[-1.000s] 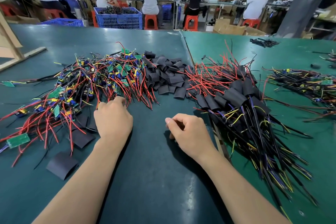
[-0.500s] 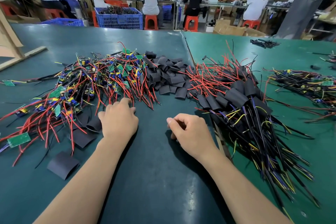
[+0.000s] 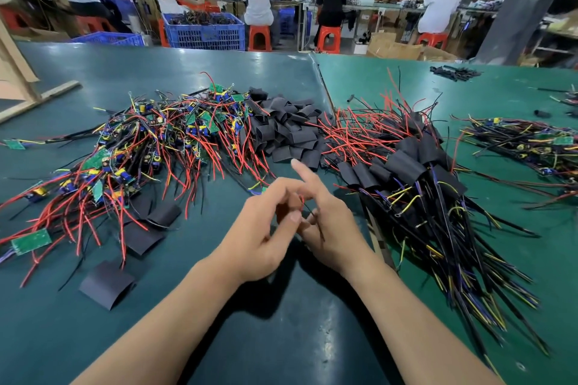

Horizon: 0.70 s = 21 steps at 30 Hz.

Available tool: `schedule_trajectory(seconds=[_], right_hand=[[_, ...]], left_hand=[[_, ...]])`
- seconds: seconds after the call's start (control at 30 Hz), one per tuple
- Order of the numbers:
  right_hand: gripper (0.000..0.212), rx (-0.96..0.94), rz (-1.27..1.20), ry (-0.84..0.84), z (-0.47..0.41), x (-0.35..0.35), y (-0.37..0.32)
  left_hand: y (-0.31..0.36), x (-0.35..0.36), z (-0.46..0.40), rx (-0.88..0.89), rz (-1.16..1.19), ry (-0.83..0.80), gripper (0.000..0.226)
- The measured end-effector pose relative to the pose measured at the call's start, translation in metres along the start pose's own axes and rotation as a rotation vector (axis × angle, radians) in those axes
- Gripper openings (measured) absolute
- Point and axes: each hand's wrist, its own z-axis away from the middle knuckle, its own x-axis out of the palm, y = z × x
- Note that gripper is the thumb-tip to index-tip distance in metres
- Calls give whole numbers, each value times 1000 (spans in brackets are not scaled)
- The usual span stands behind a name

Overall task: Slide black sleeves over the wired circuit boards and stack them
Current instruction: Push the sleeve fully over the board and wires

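My left hand point(image 3: 259, 234) and my right hand point(image 3: 331, 222) meet at the table's middle. Together they pinch the thin red and black wires point(image 3: 308, 208) of one circuit board, whose board is mostly hidden behind my fingers. My right index finger points up. To the left lies a tangled pile of bare wired circuit boards point(image 3: 156, 141). A heap of black sleeves point(image 3: 291, 131) sits just beyond my hands. On the right lies the stack of sleeved boards point(image 3: 406, 166), their wires fanned toward me.
Loose flat sleeves point(image 3: 106, 284) lie at the near left of the dark green table point(image 3: 281, 337). Another pile of wired boards point(image 3: 525, 144) is at the far right. Seated people and blue crates point(image 3: 203, 30) are beyond the far edge.
My left hand left the board pile and moved right; my right hand rose from the table. Both now meet and hold wires between them.
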Motion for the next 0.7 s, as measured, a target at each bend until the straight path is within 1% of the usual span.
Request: schedule_trajectory(seconds=[0.03, 0.1, 0.13, 0.17, 0.2, 0.23, 0.27, 0.33, 0.37, 0.43, 0.47, 0.5, 0.57, 0.63, 0.7], right_hand=[[73, -9, -35, -25, 0, -2, 1], [53, -58, -12, -51, 0, -6, 2], [39, -101, 24, -50, 1, -7, 1], [26, -131, 10, -45, 1, -7, -1], [22, -135, -52, -20, 2, -5, -2], [21, -100, -158, 34, 1, -4, -6], [19, -45, -302, 104, -1, -4, -9], [17, 15, -552, 235, -5, -8, -14], [18, 7, -613, 270, -6, -11, -14], [18, 5, -713, 257, -7, -15, -15], [18, 20, -767, 219, -6, -15, -16], [17, 41, -816, 168, -5, -14, -17], [17, 85, -883, 105, -4, -11, -19], [17, 99, -939, 122, -6, -11, -20], [10, 105, -1007, 162, -7, -14, -20]], left_hand=[[1, 0, 0, 6, 20, -19, 30], [4, -1, 1, 45, 46, -27, 33], [4, -1, 2, 74, 43, -22, 30], [3, -1, 3, 98, 36, -9, 24], [1, -1, 4, 110, 25, 21, 16], [-2, -1, 4, 94, 9, 74, 12], [-6, -1, 5, 41, -19, 144, 19], [-16, -2, 4, -155, -102, 241, 42], [-18, -2, 2, -274, -129, 240, 53], [-23, 0, -1, -476, -92, 212, 67], [-24, 0, -4, -530, -37, 226, 69], [-25, -1, -7, -552, 31, 259, 67], [-26, -4, -12, -538, 175, 345, 55], [-25, -6, -14, -506, 339, 403, 44], [-22, -5, -14, -483, 461, 398, 40]])
